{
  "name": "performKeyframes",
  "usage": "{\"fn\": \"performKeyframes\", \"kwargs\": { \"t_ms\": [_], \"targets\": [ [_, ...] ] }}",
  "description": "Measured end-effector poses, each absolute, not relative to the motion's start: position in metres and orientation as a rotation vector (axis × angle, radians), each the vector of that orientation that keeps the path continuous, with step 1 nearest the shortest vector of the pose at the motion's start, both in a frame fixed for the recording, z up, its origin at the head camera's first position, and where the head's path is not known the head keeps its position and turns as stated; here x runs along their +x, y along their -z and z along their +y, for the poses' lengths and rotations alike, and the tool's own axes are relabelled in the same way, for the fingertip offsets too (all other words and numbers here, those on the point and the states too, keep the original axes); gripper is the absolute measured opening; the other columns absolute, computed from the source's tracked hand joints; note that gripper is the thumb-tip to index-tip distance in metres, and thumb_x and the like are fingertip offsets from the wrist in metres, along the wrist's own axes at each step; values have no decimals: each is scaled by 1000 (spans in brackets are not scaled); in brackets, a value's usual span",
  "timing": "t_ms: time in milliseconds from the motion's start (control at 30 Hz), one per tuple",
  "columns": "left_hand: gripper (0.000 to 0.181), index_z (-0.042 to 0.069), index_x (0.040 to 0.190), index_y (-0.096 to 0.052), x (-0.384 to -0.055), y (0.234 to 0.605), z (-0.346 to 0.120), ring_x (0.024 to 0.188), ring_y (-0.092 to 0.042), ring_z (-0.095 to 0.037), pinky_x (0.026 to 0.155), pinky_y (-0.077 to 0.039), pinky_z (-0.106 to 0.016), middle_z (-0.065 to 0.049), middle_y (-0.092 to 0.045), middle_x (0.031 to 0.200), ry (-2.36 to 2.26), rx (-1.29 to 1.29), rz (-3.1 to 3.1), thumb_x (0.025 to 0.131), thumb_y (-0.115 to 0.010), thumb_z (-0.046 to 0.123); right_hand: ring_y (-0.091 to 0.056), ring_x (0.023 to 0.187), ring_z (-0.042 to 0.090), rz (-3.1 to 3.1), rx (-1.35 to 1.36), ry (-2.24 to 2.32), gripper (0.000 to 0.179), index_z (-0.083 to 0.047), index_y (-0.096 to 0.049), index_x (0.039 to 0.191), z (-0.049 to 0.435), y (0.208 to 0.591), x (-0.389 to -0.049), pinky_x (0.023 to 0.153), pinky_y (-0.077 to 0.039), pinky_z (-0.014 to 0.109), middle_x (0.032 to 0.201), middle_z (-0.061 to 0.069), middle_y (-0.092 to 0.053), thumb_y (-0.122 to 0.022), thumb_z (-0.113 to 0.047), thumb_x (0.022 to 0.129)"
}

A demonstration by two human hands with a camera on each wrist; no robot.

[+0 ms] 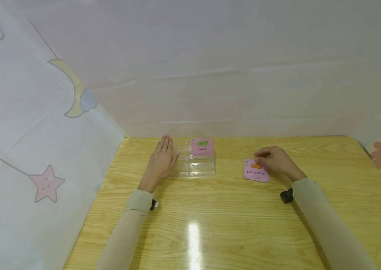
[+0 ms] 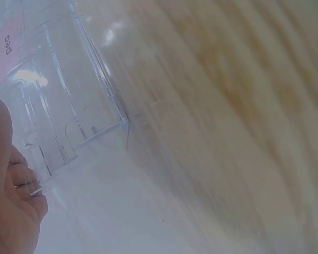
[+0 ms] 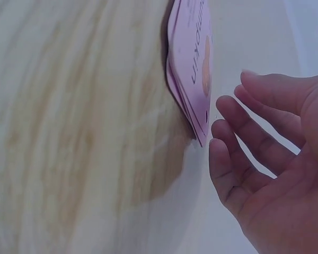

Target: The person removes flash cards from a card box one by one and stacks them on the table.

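Observation:
A clear plastic card rack (image 1: pixel 202 168) lies near the back of the table, with a pink "pea" card (image 1: pixel 202 149) standing in its upper right part. Along the rack's left side rests my left hand (image 1: pixel 161 159), fingers straight and thumb spread; the left wrist view shows its fingers (image 2: pixel 22 177) at the rack's edge. To the right sits a small stack of pink cards (image 1: pixel 256 175), with "pumpkin" on top. My right hand (image 1: pixel 278 162) hovers at the stack's upper right. In the right wrist view its fingers (image 3: pixel 249 124) are loosely bent and apart from the cards.
The wooden table (image 1: pixel 231 221) stretches out in front of both arms. A pale printed sheet (image 1: pixel 231 93) hangs behind the table's back edge, and another covers the left side. Black wrist straps (image 1: pixel 287 195) show under the sleeves.

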State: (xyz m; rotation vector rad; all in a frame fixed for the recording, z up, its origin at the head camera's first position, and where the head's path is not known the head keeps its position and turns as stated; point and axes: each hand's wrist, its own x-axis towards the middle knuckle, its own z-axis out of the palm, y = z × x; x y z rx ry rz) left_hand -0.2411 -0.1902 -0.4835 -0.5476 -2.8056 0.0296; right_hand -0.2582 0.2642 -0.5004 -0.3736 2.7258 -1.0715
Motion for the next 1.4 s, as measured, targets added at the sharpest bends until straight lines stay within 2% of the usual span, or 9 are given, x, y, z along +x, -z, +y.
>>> {"fn": "performKeyframes", "kwargs": {
  "t_ms": [167, 400, 667, 900, 1133, 1400],
  "targets": [
    [72, -12, 161, -23, -241, 483, -189, 162, -25, -42, 135, -22, -48, -30, -25, 170, -9, -545, -2810, 116, -29, 43, -68, 118, 38, 2720, -365, 1087, 39, -3, -70, 134, 262, 498, -259, 102, -55, 58, 132, 22, -71, -66, -28, 104],
    [72, -11, 161, -24, -241, 483, -189, 162, -24, -41, 135, -22, -47, -30, -26, 170, 0, -538, -2817, 115, -30, 44, -68, 113, 36, 2744, -397, 1113, 37, -2, -71, 131, 259, 494, -259, 95, -58, 51, 130, 23, -71, -66, -28, 105],
    [73, -12, 160, -26, -241, 484, -189, 161, -26, -41, 134, -25, -48, -31, -31, 168, -8, -542, -2797, 115, -32, 44, -68, 115, 38, 2762, -442, 1099, 37, -2, -71, 131, 254, 486, -255, 97, -58, 55, 129, 23, -71, -65, -28, 106],
    [72, -12, 161, -25, -241, 482, -189, 162, -25, -41, 135, -22, -48, -30, -29, 169, -6, -534, -2810, 115, -30, 43, -68, 118, 39, 2757, -501, 1130, 35, 1, -70, 132, 247, 478, -252, 100, -58, 57, 130, 23, -71, -64, -22, 106],
    [72, -12, 160, -26, -241, 483, -189, 161, -27, -42, 134, -25, -49, -31, -32, 168, 2, -536, -2799, 115, -33, 43, -69, 116, 37, 2776, -555, 1137, 35, 1, -70, 131, 239, 472, -249, 98, -60, 54, 127, 21, -73, -64, -22, 106],
    [72, -12, 160, -26, -241, 484, -190, 162, -24, -41, 135, -23, -48, -31, -29, 168, 9, -536, -2804, 115, -34, 42, -68, 117, 34, 2769, -565, 1150, 37, -2, -70, 131, 228, 462, -248, 100, -59, 54, 127, 18, -73, -64, -28, 107]
  ]
}}
